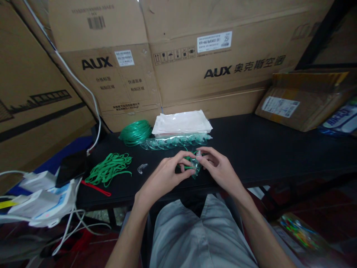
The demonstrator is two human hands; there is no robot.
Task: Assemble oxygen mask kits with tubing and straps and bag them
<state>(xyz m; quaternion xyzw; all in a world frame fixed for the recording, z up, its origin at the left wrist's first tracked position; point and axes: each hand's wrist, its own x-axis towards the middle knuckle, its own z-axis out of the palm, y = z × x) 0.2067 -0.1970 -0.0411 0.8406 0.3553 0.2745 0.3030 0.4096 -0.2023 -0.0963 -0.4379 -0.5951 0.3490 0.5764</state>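
Over the front edge of the black table (264, 149), both of my hands pinch one small clear plastic mask (196, 166) with a green elastic strap on it. My left hand (167, 175) grips the strap side with curled fingers. My right hand (217, 167) holds the mask's right side, fingers closed round it. Just beyond them lies a row of clear masks (173, 142) below a stack of white plastic bags (181, 123). A loose pile of green elastic straps (110, 169) lies to the left, with a small clear plastic piece (142, 168) beside it.
A coil of green tubing (135, 132) sits at the back left. Large AUX cardboard boxes (195, 67) wall off the rear. A brown parcel (301, 100) rests at the right. White packets and cables (41, 201) clutter the left; a red strip (96, 188) lies near the edge.
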